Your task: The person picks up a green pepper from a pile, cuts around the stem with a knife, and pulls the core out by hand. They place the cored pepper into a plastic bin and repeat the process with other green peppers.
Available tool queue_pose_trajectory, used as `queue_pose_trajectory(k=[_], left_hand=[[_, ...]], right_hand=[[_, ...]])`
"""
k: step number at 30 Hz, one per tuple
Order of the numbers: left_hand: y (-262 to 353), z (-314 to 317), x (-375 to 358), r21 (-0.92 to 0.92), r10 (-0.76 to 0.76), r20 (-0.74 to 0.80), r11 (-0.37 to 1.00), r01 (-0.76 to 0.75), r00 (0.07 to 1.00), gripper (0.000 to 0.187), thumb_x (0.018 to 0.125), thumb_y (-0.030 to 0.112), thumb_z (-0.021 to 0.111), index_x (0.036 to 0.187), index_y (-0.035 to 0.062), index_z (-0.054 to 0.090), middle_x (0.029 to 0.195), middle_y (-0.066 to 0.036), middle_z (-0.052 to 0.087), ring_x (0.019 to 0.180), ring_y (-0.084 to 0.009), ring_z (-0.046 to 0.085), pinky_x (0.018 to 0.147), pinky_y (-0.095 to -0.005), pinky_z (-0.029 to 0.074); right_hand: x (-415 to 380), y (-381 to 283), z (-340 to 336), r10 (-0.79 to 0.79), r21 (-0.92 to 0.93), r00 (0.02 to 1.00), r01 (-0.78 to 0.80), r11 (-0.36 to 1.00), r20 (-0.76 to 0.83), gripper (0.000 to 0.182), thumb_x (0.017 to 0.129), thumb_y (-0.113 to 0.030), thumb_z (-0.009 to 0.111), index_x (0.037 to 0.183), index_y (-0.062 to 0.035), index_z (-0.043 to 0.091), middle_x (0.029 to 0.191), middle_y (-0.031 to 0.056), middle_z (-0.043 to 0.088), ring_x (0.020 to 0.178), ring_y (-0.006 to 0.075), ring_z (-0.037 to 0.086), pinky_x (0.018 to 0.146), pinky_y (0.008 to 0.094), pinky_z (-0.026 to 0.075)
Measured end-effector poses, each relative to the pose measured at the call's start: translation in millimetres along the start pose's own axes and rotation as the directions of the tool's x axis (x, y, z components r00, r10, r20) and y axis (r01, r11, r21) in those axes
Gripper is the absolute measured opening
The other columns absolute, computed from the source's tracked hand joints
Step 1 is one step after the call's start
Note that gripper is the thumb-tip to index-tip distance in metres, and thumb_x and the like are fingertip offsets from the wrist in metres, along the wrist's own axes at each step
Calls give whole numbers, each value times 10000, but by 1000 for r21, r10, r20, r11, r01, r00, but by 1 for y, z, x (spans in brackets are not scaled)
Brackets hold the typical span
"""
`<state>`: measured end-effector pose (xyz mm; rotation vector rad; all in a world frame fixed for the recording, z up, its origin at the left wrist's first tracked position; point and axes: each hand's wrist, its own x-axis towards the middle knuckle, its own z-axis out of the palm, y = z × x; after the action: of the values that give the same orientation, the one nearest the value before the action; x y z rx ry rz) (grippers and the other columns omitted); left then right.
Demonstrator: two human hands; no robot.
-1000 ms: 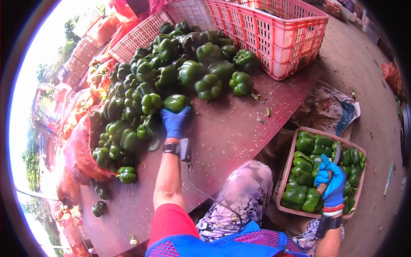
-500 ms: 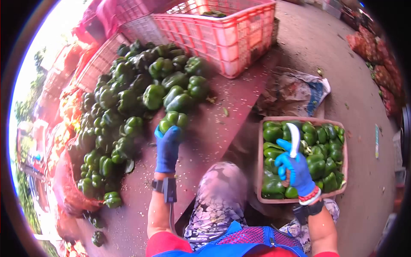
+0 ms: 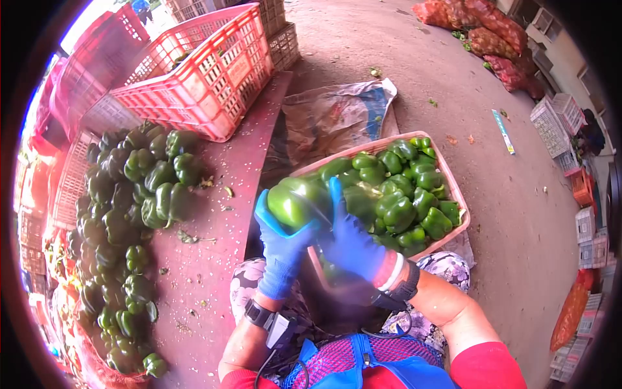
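In my left hand (image 3: pixel 283 249), wearing a blue glove, is a large green bell pepper (image 3: pixel 290 202), held above the near left corner of a shallow pink crate (image 3: pixel 451 178). My right hand (image 3: pixel 355 246), gloved in blue too, is up against the pepper's right side, its index finger stretched upward. Its fingers are blurred, and the curved knife it gripped half a second ago is hidden behind the hand and pepper. Many green bell peppers (image 3: pixel 395 211) fill the crate. On the reddish table (image 3: pixel 194 279) to the left lies a heap of green bell peppers (image 3: pixel 123 220).
A tall pink plastic basket (image 3: pixel 214 91) stands at the table's far end, with more crates behind. A crumpled sack (image 3: pixel 330 117) lies beyond the pepper crate. Red mesh sacks (image 3: pixel 499 45) and white crates (image 3: pixel 554 126) line the right side. Seeds are scattered over the tabletop.
My left hand has carried a bell pepper from the heap rightward to the crate. My right hand has moved left to meet it, and the knife blade no longer shows. The view has turned right.
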<state>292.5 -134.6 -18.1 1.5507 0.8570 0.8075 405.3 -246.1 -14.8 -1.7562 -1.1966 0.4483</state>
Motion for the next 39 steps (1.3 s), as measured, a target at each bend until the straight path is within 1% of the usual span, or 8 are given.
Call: queue_pose_trajectory(k=[15, 17, 20, 26, 30, 33, 35, 39], left_hand=[[8, 16, 5, 332, 300, -99, 909, -252, 949, 984, 638, 204, 840, 1467, 3, 351, 1367, -185, 466, 1275, -306, 484, 1083, -407, 417], [6, 14, 7, 110, 147, -65, 984, -139, 987, 976, 639, 222, 850, 1454, 5, 359, 1349, -177, 492, 1237, -293, 525, 1062, -410, 447], [4, 12, 11, -158, -16, 13, 987, 18, 1000, 1019, 610, 273, 865, 1450, 5, 355, 1324, -185, 519, 1192, -279, 567, 1032, -411, 480], [16, 20, 9, 259, 270, -38, 933, -251, 962, 1010, 607, 282, 879, 1437, 8, 372, 1321, -186, 528, 1185, -282, 570, 1023, -414, 485], [6, 15, 15, -220, 79, 62, 973, -63, 995, 872, 688, 212, 827, 1426, 18, 403, 1265, -166, 577, 1140, -274, 610, 991, -400, 514], [25, 12, 12, -596, -139, 169, 774, 213, 976, 732, 769, 141, 726, 1417, 9, 413, 1228, -156, 602, 1100, -260, 631, 955, -389, 531], [25, 4, 22, -716, -76, 150, 679, 161, 986, 497, 859, 113, 609, 1328, -2, 491, 1198, -155, 619, 1063, -287, 649, 924, -414, 545], [14, -37, 40, -868, -20, 252, 437, 235, 968, 592, 906, 175, 608, 1442, -8, 435, 1459, -231, 475, 1369, -463, 442, 1124, -717, 326]], right_hand=[[20, 54, 36, -220, -324, 974, 228, 918, 64, 1050, 911, -191, 702, 1533, 71, -102, 1315, 255, 559, 1180, 377, 614, 1014, 472, 471], [10, 51, 32, -48, -234, 997, 59, 970, 55, 1076, 908, -189, 702, 1518, 77, -143, 1299, 259, 570, 1161, 386, 627, 1018, 483, 467], [17, 50, 32, -188, -259, 981, 170, 951, -49, 1037, 911, -159, 671, 1519, 56, -141, 1302, 267, 569, 1178, 402, 617, 1031, 475, 462], [21, 42, 26, -245, -369, 968, 208, 906, -54, 805, 913, -125, 640, 1521, 7, 129, 1350, 255, 539, 1238, 355, 580, 1048, 438, 452], [22, 52, 25, -170, -253, 981, 142, 957, -92, 773, 905, -115, 629, 1537, -1, 198, 1384, 272, 512, 1224, 373, 579, 1011, 434, 472], [17, 48, 27, -48, -166, 990, 27, 986, -129, 840, 885, -83, 610, 1573, 2, 136, 1392, 298, 507, 1193, 429, 584, 978, 451, 492], [4, 49, 15, 267, -72, 963, -264, 962, 35, 831, 884, -69, 575, 1572, 27, 119, 1387, 320, 510, 1212, 447, 573, 1002, 451, 488], [-12, 70, 7, 323, -148, 940, -306, 940, 108, 684, 918, -179, 630, 1523, -40, 343, 1380, 314, 534, 1218, 398, 600, 993, 408, 508]])
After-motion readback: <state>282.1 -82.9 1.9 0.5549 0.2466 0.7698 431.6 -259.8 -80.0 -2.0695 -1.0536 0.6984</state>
